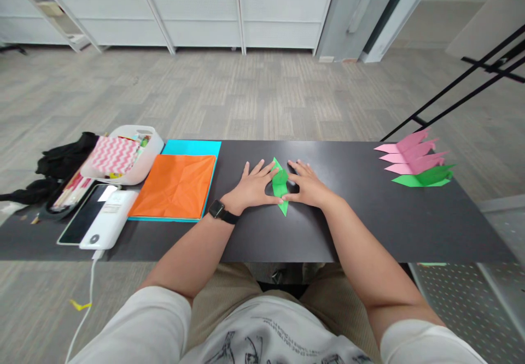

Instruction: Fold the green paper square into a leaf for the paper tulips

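Note:
A folded piece of bright green paper [280, 183] lies on the dark table in front of me, with a pointed tip at its far and near ends and a raised rounded part in the middle. My left hand [257, 185] rests at its left side, fingers spread, thumb and forefinger touching the paper. From the right, my right hand [307, 184] meets it with fingers stretched out and its thumb on the near part. Both thumb tips come close together there. A black watch [217, 209] is on my left wrist.
At right stand several folded paper birds, pink [412, 159] and green [426, 177]. Orange paper [174, 186] lies over blue sheets [192, 147] at left. Beyond are a white power bank [109, 222] with cable, a phone [84, 216], a white basket [153, 153] and black cloth [68, 156].

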The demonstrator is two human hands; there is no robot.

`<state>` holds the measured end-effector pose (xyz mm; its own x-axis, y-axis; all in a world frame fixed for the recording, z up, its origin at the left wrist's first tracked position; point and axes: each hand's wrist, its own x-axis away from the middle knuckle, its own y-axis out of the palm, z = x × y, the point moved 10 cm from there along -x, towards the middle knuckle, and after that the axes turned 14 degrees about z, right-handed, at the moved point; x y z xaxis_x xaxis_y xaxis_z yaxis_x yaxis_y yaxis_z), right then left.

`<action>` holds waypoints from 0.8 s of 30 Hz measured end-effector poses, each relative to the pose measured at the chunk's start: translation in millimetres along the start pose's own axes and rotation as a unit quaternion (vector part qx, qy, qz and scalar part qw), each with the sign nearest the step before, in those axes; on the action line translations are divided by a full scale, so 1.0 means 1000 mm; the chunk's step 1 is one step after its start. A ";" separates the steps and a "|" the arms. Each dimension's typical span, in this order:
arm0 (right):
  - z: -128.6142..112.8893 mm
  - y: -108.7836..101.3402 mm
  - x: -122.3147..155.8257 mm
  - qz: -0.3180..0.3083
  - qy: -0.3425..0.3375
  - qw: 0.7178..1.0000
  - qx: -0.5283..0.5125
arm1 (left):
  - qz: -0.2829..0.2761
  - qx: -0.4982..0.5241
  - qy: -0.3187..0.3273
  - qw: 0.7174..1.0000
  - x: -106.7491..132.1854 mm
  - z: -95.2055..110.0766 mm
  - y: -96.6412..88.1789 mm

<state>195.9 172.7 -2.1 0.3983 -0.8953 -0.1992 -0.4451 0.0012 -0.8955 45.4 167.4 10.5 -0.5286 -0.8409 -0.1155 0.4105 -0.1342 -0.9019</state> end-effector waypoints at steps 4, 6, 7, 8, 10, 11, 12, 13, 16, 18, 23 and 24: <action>-0.001 0.000 0.001 -0.011 -0.002 1.000 -0.001 | 0.033 0.015 0.004 0.999 -0.001 0.003 -0.007; -0.001 -0.001 0.001 -0.009 0.003 1.000 -0.002 | 0.082 0.046 -0.009 0.996 -0.004 0.003 -0.017; -0.001 -0.001 0.001 -0.007 0.005 1.000 -0.002 | 0.114 0.065 -0.014 0.991 -0.005 0.003 -0.024; -0.002 -0.002 0.001 -0.004 0.006 1.000 -0.003 | 0.146 0.086 -0.017 0.985 -0.006 0.004 -0.031; -0.004 -0.004 0.001 0.006 0.004 1.000 -0.007 | 0.199 0.128 -0.014 0.971 -0.008 0.006 -0.042; -0.007 -0.005 0.001 0.012 0.001 1.000 -0.009 | 0.215 0.148 -0.011 0.965 -0.009 0.007 -0.045; -0.009 -0.005 0.002 0.019 -0.003 1.000 -0.010 | 0.225 0.167 -0.010 0.960 -0.009 0.007 -0.047; -0.012 -0.006 0.002 0.025 -0.008 1.000 -0.013 | 0.232 0.186 -0.011 0.955 -0.009 0.007 -0.048; -0.021 -0.012 0.002 0.042 -0.021 0.998 -0.030 | 0.246 0.235 -0.024 0.940 -0.008 0.003 -0.049; -0.025 -0.023 0.001 0.066 -0.027 0.996 -0.057 | 0.252 0.256 -0.030 0.933 -0.007 0.003 -0.051; -0.033 -0.076 0.000 0.218 -0.045 0.961 -0.164 | 0.275 0.261 -0.009 0.926 -0.004 0.011 -0.061; -0.033 -0.085 0.002 0.249 -0.044 0.951 -0.177 | 0.275 0.257 -0.003 0.926 -0.003 0.014 -0.062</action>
<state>207.9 156.1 86.5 0.1266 -0.7827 -0.6094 -0.8315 0.2513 -0.4955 31.9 170.9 72.9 -0.1308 -0.8584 -0.4960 0.9174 0.0848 -0.3888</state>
